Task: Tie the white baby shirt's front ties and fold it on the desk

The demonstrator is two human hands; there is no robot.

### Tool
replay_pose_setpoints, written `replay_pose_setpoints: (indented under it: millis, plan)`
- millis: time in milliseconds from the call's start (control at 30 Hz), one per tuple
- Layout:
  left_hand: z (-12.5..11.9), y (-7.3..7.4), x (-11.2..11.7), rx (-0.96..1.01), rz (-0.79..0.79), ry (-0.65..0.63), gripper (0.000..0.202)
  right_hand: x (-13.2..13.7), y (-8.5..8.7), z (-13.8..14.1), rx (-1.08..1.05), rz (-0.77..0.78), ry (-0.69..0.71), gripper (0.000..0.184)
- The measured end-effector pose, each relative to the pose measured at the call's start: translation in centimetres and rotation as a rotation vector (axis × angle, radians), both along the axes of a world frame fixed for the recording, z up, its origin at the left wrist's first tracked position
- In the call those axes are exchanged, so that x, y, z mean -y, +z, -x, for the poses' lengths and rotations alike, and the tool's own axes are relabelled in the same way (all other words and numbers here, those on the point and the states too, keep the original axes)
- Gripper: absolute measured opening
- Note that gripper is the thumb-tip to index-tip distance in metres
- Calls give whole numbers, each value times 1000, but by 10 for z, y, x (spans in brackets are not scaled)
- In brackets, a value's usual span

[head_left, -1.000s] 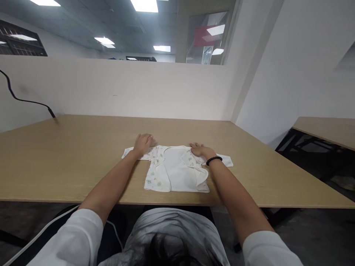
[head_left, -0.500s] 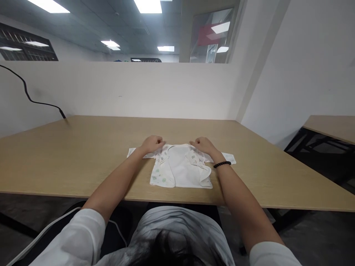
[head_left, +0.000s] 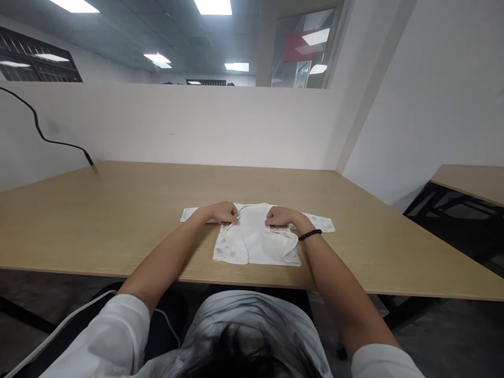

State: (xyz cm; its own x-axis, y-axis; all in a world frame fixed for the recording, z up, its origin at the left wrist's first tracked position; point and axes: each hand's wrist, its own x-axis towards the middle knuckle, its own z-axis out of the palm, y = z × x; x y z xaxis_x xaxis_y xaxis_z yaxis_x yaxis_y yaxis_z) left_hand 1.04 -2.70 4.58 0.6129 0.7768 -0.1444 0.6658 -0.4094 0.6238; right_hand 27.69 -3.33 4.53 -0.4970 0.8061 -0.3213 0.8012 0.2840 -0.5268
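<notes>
White cotton with a small green print: a baby top (head_left: 255, 244) lies flat on a pale wood worktop (head_left: 98, 220), its sleeves stretched out to either side and its front panels facing up. It sits nearer the worktop's front edge than its far edge, with the hem close to the front edge. The worktop runs on well past both sleeve ends to the left and right, and its far edge, against a white partition wall (head_left: 177, 126), lies well beyond the collar. The left hand (head_left: 222, 212) is curled rather than spread, its fingertips (head_left: 237, 216) pinching the inner edge of one front panel near the neck opening. The right hand (head_left: 280, 216) is curled the same way, its fingertips (head_left: 268, 221) pinching the opposite panel edge. The two hands sit near each other, not touching, with the plain centre of the top between them. A black bead bracelet (head_left: 310, 234) circles the right wrist. A black cable (head_left: 39, 126) hangs down the wall to the worktop's far left corner, and a second wooden desk (head_left: 468, 181) stands well apart to the right.
</notes>
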Motion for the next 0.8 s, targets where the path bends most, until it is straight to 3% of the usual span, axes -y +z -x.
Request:
replay_pose_setpoints:
  millis: [200,333,500,600,800]
  plan:
    - [-22,-14,0,524,233,163,31,1,6,0,-400,73,-105,28]
    - [-38,-33,-2,619,287,103,38,-3,-3,5,-606,142,-208,28]
    - [-40,-51,-8,491,-108,161,21,-4,-16,10,-564,178,-249,26]
    - [-40,-56,-10,342,-330,171,24,-2,-18,16,-515,120,-276,21]
    - [-47,-60,-11,99,-514,147,27,1,-22,34,-341,-110,-414,18]
